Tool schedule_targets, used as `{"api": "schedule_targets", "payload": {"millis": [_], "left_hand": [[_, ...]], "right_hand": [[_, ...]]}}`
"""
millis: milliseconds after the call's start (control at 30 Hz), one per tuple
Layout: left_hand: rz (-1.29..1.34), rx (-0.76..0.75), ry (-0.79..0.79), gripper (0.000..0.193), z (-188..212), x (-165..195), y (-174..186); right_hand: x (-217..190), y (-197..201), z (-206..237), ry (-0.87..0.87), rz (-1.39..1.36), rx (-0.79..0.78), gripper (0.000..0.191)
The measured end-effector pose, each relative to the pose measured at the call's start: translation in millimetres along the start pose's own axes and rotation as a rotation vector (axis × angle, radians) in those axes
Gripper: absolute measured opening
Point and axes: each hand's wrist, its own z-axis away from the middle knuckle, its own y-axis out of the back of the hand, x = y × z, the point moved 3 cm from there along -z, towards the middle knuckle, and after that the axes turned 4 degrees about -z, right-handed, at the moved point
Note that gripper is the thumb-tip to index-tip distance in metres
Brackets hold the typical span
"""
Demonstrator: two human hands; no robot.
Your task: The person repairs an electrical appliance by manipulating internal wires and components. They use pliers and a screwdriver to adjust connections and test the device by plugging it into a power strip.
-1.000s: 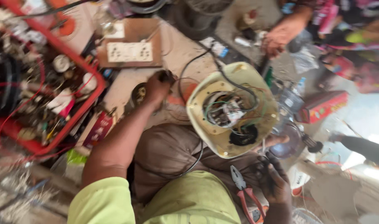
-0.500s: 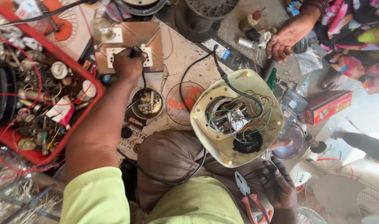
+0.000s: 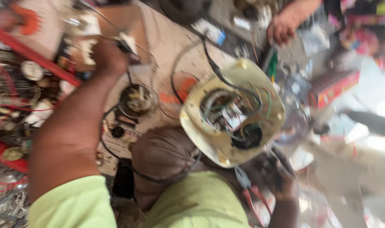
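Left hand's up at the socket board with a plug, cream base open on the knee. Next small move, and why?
Probably seat the white plug in the socket board: the left hand holds it there and its black cord runs to the open cream base. Blur hides the exact alignment.

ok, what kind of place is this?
Probably a small appliance repair bench: an opened cream appliance base with exposed wiring, a red tray of loose parts, and pliers beside the right hand.

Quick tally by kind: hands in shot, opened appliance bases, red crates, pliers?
Hands: 3 – left hand, right hand, another person's hand
Cream appliance base, wiring exposed: 1
Red parts crate: 1
Red-handled pliers: 1
Total: 6
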Motion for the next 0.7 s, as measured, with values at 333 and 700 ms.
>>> {"api": "schedule_targets", "payload": {"millis": [333, 700], "left_hand": [[-0.248, -0.07, -0.284, 0.032, 23.7, 21.7, 3.7], [0.562, 0.223, -0.089, 0.019, 150.3, 5.4, -11.2]], "right_hand": [[11.3, -52.4, -4.3, 0.005, 0.369, 0.214, 0.047], [46.4, -66.2, -47.3, 0.089, 0.793, 0.349, 0.038]]}}
